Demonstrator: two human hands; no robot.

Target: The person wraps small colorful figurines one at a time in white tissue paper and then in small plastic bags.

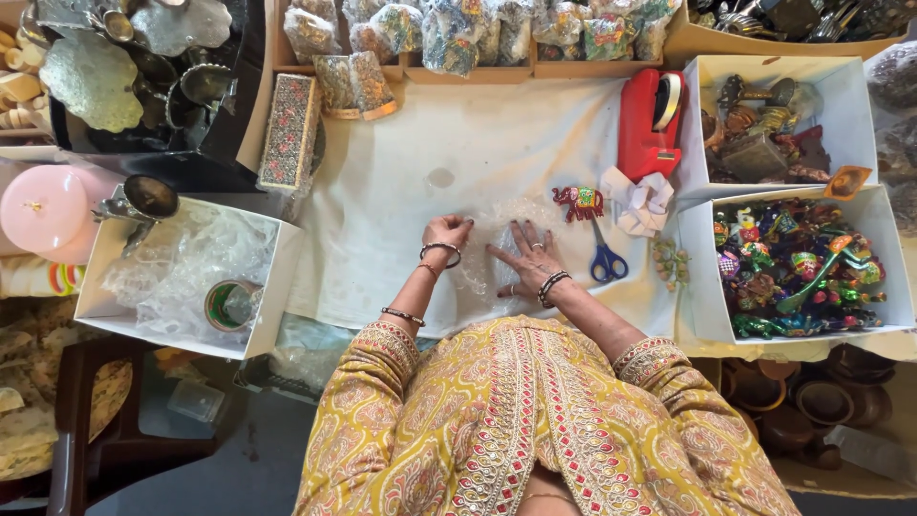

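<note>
Head view is showing a person working at a cloth-covered counter [401,182]. At the 9 o'clock side, a white box [277,287] is holding loose clear wrap and a tape roll [227,304]. At centre, a sheet of bubble wrap [497,250] is lying on the cloth, partly flattened. The left hand [446,235] is resting on the sheet's 9 o'clock edge with fingers curled shut, apparently pinching that edge; no separate object is visible in it. The right hand [523,256] is pressing down with fingers spread flat and open. Judged from this layout, wrapping is at an early stage: the painted elephant figurine [578,202] is standing unwrapped at 1 o'clock of the right hand, apart from the fingers, and the blue scissors [606,260] are lying untouched at 3 o'clock. The red tape dispenser [650,122] is sitting farther back.
</note>
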